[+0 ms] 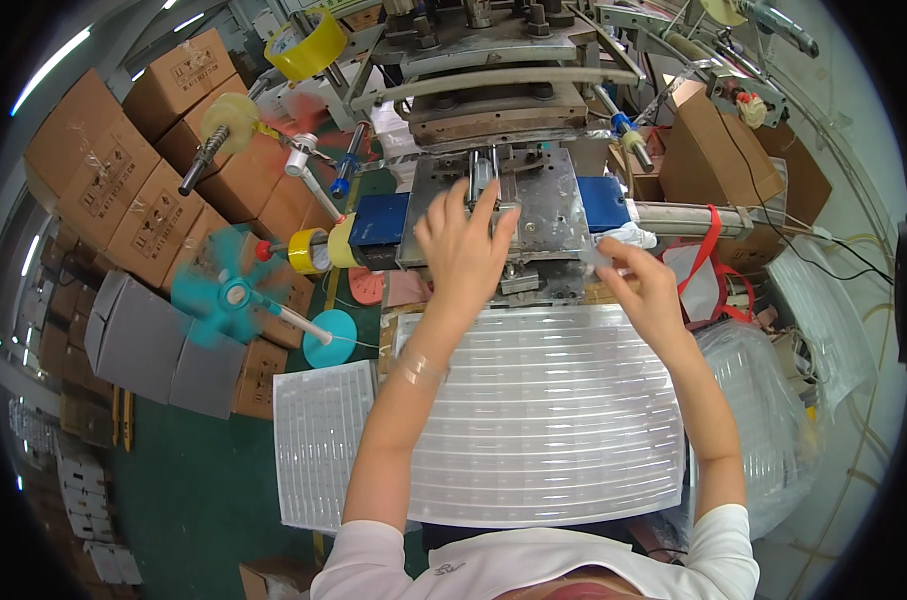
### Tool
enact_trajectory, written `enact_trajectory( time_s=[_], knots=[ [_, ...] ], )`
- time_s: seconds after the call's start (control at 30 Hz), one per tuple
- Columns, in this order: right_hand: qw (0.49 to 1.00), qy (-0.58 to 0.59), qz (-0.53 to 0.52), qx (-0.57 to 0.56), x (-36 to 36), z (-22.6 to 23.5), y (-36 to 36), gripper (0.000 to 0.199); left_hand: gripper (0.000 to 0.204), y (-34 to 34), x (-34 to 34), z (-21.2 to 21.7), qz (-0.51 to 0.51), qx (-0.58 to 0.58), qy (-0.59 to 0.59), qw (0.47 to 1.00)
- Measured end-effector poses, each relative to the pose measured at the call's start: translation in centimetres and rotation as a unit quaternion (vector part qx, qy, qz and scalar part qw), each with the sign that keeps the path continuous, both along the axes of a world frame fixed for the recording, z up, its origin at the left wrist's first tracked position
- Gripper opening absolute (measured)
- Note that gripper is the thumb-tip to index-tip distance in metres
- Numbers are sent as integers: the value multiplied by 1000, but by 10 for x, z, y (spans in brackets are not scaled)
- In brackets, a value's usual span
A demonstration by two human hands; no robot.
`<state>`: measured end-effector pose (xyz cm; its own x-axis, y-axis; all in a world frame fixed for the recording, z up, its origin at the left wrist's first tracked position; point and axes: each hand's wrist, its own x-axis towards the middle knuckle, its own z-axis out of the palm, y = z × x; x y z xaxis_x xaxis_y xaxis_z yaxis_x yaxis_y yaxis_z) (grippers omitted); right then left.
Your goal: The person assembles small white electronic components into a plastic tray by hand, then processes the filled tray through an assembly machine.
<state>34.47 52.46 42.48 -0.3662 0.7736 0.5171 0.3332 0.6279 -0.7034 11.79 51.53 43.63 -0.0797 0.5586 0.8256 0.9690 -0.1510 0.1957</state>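
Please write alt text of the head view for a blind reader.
A person's left hand lies spread on the grey metal press plate, while the right hand pinches a small clear plastic piece above a ribbed clear plastic tray sheet.

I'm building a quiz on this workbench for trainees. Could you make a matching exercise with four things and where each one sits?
Things:
1. left hand
2. right hand
3. teal fan
4. yellow tape roll

Places:
A. top of the picture, left of the press
B. spread over the machine's metal plate
C. left, in front of the cardboard boxes
D. at the plate's right edge, above the clear plastic tray

Pairs: 1-B, 2-D, 3-C, 4-A
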Motion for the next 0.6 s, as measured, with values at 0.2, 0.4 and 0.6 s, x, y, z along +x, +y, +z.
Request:
enact_trajectory(
  time_s=[0.2,0.4,0.6],
  knots=[
    [984,12,-67,168,-54,29,44,23,26,25,-3,7,0,17,84,996],
    [946,-108,-115,285,-98,18,86,13,26,-62,-3,-26,-73,-53,-45,995],
    [954,-118,-134,242,-89,11,86,17,27,-79,17,-44,-200,-99,-131,966]
  ],
)
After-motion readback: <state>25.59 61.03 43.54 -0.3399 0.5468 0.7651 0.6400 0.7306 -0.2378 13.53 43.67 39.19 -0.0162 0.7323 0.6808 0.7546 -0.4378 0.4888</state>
